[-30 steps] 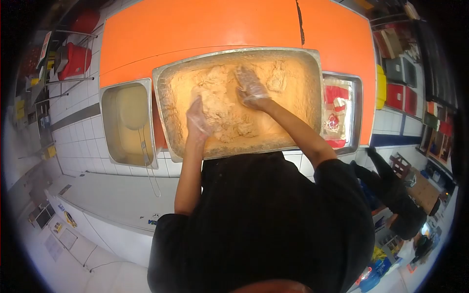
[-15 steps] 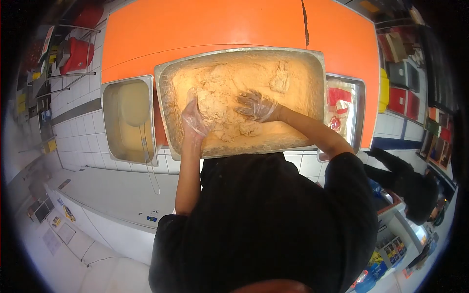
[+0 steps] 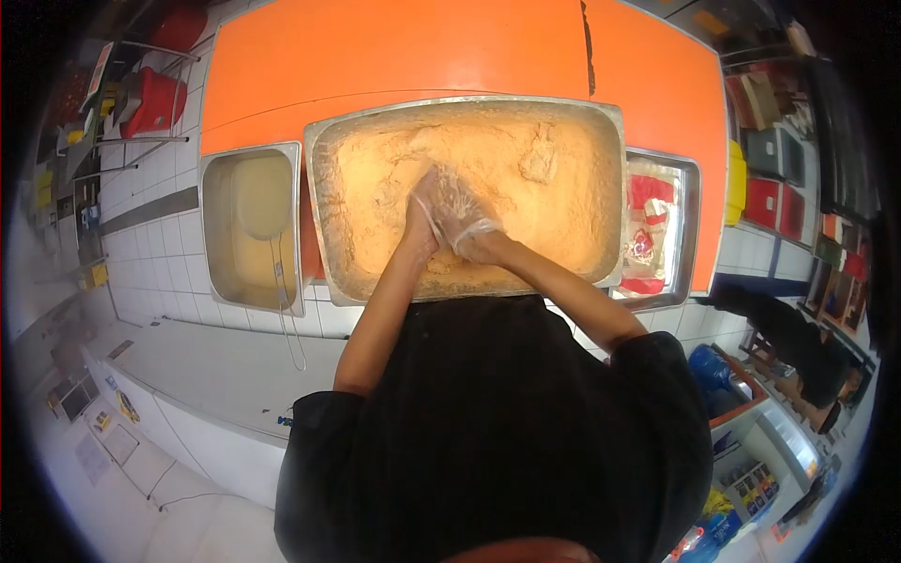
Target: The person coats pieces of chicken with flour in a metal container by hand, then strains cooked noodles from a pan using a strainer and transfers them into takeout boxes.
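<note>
A large metal tray [image 3: 324,235] holds orange-tinted flour [image 3: 563,211] with a coated lump [image 3: 540,161] at its back right. My left hand [image 3: 424,218] and my right hand [image 3: 462,211], both in clear gloves, meet over the flour left of the tray's middle. My right hand lies palm down with its fingers reaching forward and left. Beside it, my left hand is partly covered, and its fingers are hard to make out. Whatever may lie under the hands is hidden.
Left of the tray stands a smaller metal pan [image 3: 214,253] with a strainer [image 3: 263,197]. A metal pan [image 3: 693,225] with red and white packaging is at the right. An orange table [image 3: 394,52] lies beneath. Another person [image 3: 798,347] is at the far right.
My left hand has moved right and my right hand left, so they now meet. The clumps of coated pieces between them are no longer seen. The other person has shifted.
</note>
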Available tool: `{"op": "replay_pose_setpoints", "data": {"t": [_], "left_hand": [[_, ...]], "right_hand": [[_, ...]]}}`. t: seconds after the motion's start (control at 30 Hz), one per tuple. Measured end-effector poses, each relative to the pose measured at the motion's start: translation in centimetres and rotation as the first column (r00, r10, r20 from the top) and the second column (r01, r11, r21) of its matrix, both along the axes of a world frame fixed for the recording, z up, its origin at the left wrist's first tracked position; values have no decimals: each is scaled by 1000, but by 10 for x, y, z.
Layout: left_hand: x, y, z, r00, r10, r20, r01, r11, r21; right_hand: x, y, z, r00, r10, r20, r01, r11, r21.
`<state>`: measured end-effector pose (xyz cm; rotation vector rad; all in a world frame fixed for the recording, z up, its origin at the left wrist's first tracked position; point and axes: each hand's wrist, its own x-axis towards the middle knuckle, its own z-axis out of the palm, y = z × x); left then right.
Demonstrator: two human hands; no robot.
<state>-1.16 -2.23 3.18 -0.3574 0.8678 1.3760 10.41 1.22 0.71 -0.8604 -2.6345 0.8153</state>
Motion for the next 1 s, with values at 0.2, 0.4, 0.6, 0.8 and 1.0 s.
{"op": "replay_pose_setpoints", "data": {"t": [0.2, 0.4, 0.6, 0.8, 1.0], "left_hand": [[28, 19, 7, 388, -343, -855, 250, 933, -261], [54, 67, -10, 193, -371, -908, 577, 791, -201], [-21, 52, -41, -592, -522, -614, -170, 825, -538], [-43, 76, -16, -350, -842, -411, 15, 434, -901], [-75, 50, -33, -480, -607, -633, 104, 677, -728]], "right_hand": [[42, 38, 48, 886, -458, -74, 374, 799, -471], [79, 50, 94, 610, -638, -470, 563, 766, -310], [71, 49, 55, 977, -209, 36, 211, 975, -77], [15, 76, 13, 995, -50, 90, 55, 997, -57], [1, 103, -20, 986, 169, 12, -169, 979, 114]]}}
